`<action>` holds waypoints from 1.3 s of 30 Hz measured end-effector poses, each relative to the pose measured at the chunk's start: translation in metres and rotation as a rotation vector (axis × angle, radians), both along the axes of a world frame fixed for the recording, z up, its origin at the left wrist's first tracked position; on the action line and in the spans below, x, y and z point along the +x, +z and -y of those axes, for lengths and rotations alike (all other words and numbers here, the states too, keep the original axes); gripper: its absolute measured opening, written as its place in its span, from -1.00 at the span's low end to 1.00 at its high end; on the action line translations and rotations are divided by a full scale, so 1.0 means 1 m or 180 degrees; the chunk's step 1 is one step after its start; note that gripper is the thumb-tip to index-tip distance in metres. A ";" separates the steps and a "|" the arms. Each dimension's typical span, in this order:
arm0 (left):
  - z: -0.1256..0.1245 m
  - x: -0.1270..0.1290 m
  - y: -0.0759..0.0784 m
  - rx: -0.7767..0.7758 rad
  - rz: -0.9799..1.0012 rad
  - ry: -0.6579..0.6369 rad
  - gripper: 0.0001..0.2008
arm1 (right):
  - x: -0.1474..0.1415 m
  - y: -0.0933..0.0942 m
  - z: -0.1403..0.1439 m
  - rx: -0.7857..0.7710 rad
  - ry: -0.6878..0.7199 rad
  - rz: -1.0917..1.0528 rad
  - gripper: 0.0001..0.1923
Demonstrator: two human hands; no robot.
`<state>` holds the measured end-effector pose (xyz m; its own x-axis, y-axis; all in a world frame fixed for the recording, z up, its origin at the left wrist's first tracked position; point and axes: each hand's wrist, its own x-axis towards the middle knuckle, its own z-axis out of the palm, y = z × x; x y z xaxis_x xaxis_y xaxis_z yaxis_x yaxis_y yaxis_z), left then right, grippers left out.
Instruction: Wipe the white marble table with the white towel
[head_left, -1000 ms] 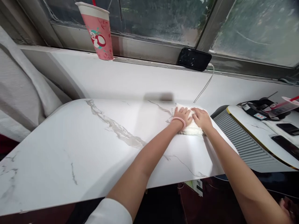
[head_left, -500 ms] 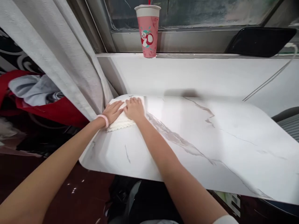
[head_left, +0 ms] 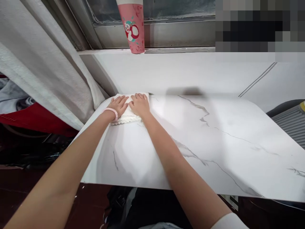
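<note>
At the far left corner of the table [head_left: 202, 149], left of frame centre, a folded white cloth [head_left: 127, 117] lies flat on the marble top, and both hands press on it side by side. The left hand [head_left: 118, 106] rests palm down with fingers spread and flat, a pink bead bracelet [head_left: 111, 112] on its wrist; the right hand [head_left: 140, 105] lies just beside it, fingers also extended, thumb edges nearly touching. Neither hand is closed around the cloth: both are open and flat, pinning it by downward pressure alone.

The work in hand looks like wiping the tabletop. To do it well here, I judge the palms should keep even weight across the whole pad, so the cloth's scalloped near edge does not curl or bunch under the wrists. The cloth sits right at the rounded corner, near the grey curtain [head_left: 47, 73] in the left of the frame; a stroke too far left would likely carry it off the edge or drag it into the curtain's fold. The pink cup [head_left: 132, 27] stands on the sill at top centre, well apart from the hands and above the table, so it is at little risk. Overlapping passes along the table's length, elbows leading, would probably cover the surface most evenly.
</note>
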<state>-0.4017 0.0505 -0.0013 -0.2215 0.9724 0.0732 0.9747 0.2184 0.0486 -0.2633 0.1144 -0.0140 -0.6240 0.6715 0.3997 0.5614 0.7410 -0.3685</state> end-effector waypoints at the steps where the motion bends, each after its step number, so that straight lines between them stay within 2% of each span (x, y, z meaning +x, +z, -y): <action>1: -0.015 0.019 0.000 -0.0041 0.0038 -0.0029 -0.43 | 0.018 -0.001 -0.013 -0.0019 -0.0050 0.0001 -0.61; 5: -0.064 0.116 -0.001 -0.0101 0.0043 -0.0137 -0.42 | 0.107 -0.006 -0.072 -0.0111 -0.0130 -0.0093 -0.60; 10: -0.103 0.255 -0.003 -0.0146 0.0045 -0.0486 -0.37 | 0.255 -0.019 -0.128 -0.0006 -0.0154 -0.0454 -0.60; 13: -0.121 0.336 -0.003 -0.0161 0.0155 -0.0921 -0.36 | 0.354 -0.025 -0.138 0.0085 -0.0460 -0.0543 -0.60; 16: -0.136 0.406 -0.002 -0.0186 0.0303 -0.1431 -0.36 | 0.440 -0.027 -0.134 0.0170 -0.0880 -0.0555 -0.63; 18: -0.145 0.440 -0.001 -0.0181 0.0377 -0.1680 -0.36 | 0.480 -0.027 -0.130 0.0168 -0.1151 -0.0587 -0.66; 20: -0.151 0.461 -0.001 -0.0175 0.0428 -0.1824 -0.37 | 0.504 -0.025 -0.126 0.0106 -0.1399 -0.0595 -0.68; 22: -0.156 0.470 -0.002 -0.0159 0.0485 -0.1905 -0.37 | 0.511 -0.022 -0.123 0.0046 -0.1602 -0.0537 -0.69; 25: -0.159 0.468 -0.005 -0.0111 0.0576 -0.1981 -0.38 | 0.505 -0.019 -0.121 0.0043 -0.1805 -0.0402 -0.68; 28: -0.159 0.458 -0.008 -0.0050 0.0616 -0.2013 -0.39 | 0.491 -0.017 -0.117 0.0043 -0.1909 -0.0354 -0.68; 31: -0.159 0.435 -0.007 -0.0102 0.0627 -0.2031 -0.40 | 0.463 -0.017 -0.113 0.0074 -0.1910 -0.0383 -0.66; 33: -0.159 0.406 -0.006 -0.0134 0.0631 -0.2014 -0.40 | 0.430 -0.017 -0.111 0.0171 -0.1862 -0.0387 -0.65; 35: -0.157 0.363 -0.004 -0.0110 0.0611 -0.1927 -0.40 | 0.384 -0.019 -0.110 0.0283 -0.1839 -0.0381 -0.63; 39: -0.135 0.247 -0.004 -0.0029 0.0467 -0.1611 -0.42 | 0.261 -0.024 -0.106 0.0365 -0.1664 -0.0441 -0.64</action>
